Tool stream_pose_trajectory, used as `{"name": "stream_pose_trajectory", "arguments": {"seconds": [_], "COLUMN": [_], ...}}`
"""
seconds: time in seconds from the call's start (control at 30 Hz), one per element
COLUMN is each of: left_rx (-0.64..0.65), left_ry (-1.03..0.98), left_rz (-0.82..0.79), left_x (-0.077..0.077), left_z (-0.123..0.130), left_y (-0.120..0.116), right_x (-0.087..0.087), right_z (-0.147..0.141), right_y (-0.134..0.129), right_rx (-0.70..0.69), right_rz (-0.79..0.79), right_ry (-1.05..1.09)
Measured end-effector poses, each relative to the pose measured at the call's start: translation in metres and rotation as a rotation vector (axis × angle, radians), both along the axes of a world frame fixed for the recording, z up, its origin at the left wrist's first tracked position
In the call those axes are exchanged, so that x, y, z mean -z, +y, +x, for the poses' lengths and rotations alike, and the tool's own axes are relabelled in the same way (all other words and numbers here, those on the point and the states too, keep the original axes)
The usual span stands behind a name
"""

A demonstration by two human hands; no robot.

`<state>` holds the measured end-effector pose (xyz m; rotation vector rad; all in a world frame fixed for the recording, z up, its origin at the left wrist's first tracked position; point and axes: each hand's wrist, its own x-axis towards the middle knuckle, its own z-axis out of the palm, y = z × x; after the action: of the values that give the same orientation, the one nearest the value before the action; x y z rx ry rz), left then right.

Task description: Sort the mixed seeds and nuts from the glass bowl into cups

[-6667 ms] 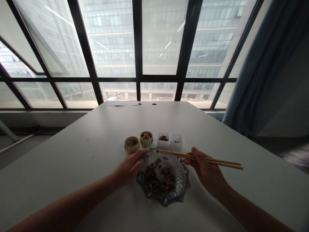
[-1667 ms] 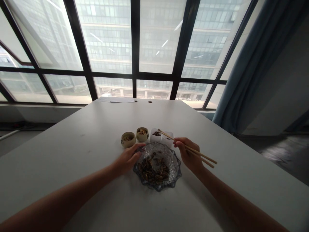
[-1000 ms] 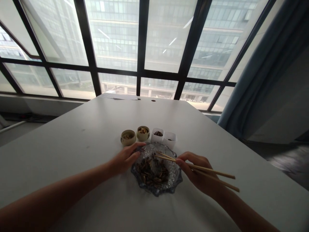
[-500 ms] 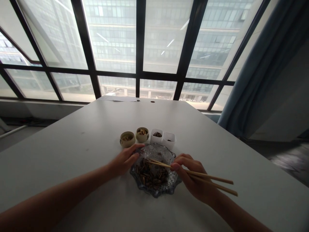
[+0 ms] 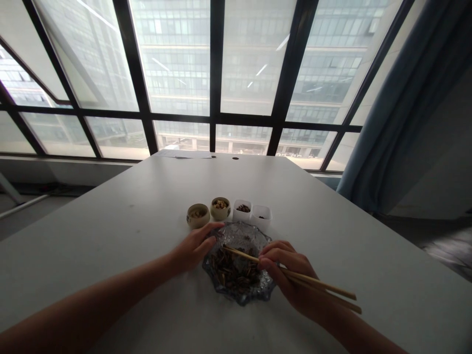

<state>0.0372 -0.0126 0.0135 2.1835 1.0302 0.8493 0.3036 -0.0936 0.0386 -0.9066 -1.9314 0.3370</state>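
A clear glass bowl [image 5: 236, 298] with a wavy rim stands on the white table. Dark brown, seed-like pieces [image 5: 230, 275] lie in it, too small to name. With thumb and fingers at its left rim, my left hand [image 5: 193, 250] holds the bowl. My right hand [image 5: 289, 268] is closed around a pair of wooden chopsticks [image 5: 241, 253], over the bowl's right side. Their tips meet above the left part of the pieces. Whether anything is pinched between them I cannot tell.
Behind the bowl stand two small beige pots, the left pot [image 5: 198, 216] and the right pot [image 5: 220, 209], then two white square cups, one [image 5: 242, 210] beside the other [image 5: 261, 218]. Papers [image 5: 182, 154] lie at the table's far end before the windows. A blue curtain [image 5: 383, 123] hangs at right.
The chopstick tips have come together, and their back ends sit slightly lower. My left hand stays at the bowl's rim. The whole view has shifted a little.
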Motion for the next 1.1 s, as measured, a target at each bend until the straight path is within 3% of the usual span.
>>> {"name": "stream_pose_trajectory", "arguments": {"seconds": [0.27, 0.47, 0.73, 0.97, 1.1], "left_rx": [0.030, 0.238, 0.426, 0.432, 0.316], "left_ry": [0.015, -0.047, -0.007, -0.038, -0.084], "left_rz": [0.024, 0.216, 0.330, 0.295, 0.218], "left_x": [0.006, 0.008, 0.006, -0.003, -0.003], "left_z": [-0.004, -0.010, -0.013, -0.011, -0.009], "left_y": [0.002, -0.001, -0.001, -0.007, -0.009], "right_x": [0.010, 0.019, 0.018, 0.012, 0.007], "right_z": [0.016, 0.022, 0.026, 0.024, 0.025], "right_y": [0.018, 0.031, 0.031, 0.028, 0.025], "right_rx": [0.279, 0.284, 0.269, 0.240, 0.226], "right_rz": [-0.378, -0.509, -0.476, -0.480, -0.464], "right_ry": [0.373, 0.633, 0.539, 0.481, 0.463]}}
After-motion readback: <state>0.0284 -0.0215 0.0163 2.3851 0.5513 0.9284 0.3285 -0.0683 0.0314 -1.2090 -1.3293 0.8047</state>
